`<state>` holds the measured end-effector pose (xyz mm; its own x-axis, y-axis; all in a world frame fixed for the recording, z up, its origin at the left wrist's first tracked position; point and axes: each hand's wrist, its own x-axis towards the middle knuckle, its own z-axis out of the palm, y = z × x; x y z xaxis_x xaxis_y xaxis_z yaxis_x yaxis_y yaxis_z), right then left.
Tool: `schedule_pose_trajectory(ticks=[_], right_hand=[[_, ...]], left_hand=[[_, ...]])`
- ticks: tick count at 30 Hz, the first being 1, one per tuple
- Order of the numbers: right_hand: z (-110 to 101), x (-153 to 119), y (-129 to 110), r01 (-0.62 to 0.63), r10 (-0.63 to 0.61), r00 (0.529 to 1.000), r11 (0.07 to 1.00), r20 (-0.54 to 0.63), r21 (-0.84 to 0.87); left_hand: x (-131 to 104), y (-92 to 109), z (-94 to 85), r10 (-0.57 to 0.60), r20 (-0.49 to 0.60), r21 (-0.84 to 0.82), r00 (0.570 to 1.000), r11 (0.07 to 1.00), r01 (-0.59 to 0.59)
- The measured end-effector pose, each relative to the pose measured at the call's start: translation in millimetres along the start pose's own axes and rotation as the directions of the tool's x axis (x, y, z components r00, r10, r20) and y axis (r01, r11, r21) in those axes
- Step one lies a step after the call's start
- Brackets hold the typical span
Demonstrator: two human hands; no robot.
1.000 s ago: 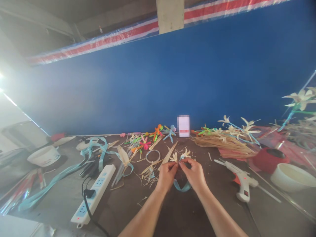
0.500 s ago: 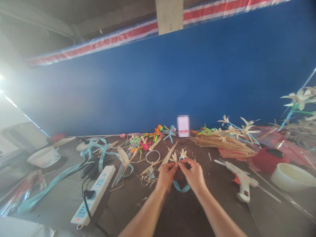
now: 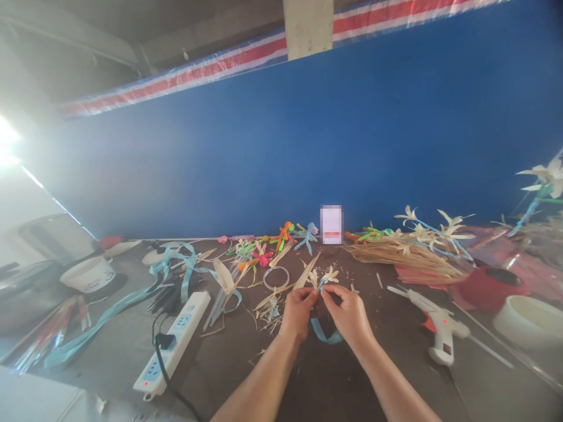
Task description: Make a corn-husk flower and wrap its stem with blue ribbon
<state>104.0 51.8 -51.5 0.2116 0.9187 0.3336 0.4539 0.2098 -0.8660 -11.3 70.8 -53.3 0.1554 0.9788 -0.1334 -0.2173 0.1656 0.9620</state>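
My left hand [image 3: 299,312] is closed in a pinch on a small husk flower [image 3: 331,274], whose pale petals poke up above my fingertips. Light blue ribbon [image 3: 326,336] is wound at the flower's base and hangs below in a loop between my hands. The thumb and fingers of my right hand [image 3: 348,312] pinch the ribbon at that base, close against the left fingertips. My fingers hide most of the stem. Just left lie a dry husk strip [image 3: 303,271] and a clear ring [image 3: 276,277].
At the right lies a glue gun [image 3: 437,325], near a white bowl [image 3: 530,321] and a red tape roll [image 3: 490,287]. A power strip [image 3: 178,340] with a black plug stands left. Behind are colourful pipe-cleaner figures [image 3: 285,234], a raffia bundle [image 3: 404,258] and a blue partition [image 3: 281,146].
The view has swung slightly left, so everything sits a little further right. More of the blue winding shows between my fingertips, and the right fingers have shifted slightly around it.
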Motion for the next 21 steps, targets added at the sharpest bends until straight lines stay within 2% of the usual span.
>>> schedule_pose_trajectory(ticks=[4,8,14,18,21], right_hand=[[-1.6,-0.6,-2.4,-0.004,0.005,1.000,0.998,0.016,-0.068],[-3.8,-1.2,-8.8,-0.036,0.045,0.996,0.993,0.081,-0.113],[-4.2,-0.1,-17.5,-0.075,0.086,0.981,0.995,0.171,-0.072],[-0.6,-2.8,-28.3,-0.092,0.102,0.961,0.994,0.256,-0.049],[2.9,-8.8,-42.3,-0.112,0.115,0.950,0.993,0.290,-0.028]], left_hand=[[0.2,1.4,1.1,0.011,-0.028,0.033,1.000,0.999,-0.010],[4.0,-4.1,-2.2,0.093,-0.050,0.137,0.994,0.987,-0.085],[7.3,-10.9,-7.4,0.209,-0.076,0.342,0.975,0.924,-0.171],[3.6,-5.0,-7.9,0.294,-0.073,0.461,0.953,0.857,-0.229],[-0.3,1.2,-10.0,0.330,-0.097,0.478,0.939,0.843,-0.246]])
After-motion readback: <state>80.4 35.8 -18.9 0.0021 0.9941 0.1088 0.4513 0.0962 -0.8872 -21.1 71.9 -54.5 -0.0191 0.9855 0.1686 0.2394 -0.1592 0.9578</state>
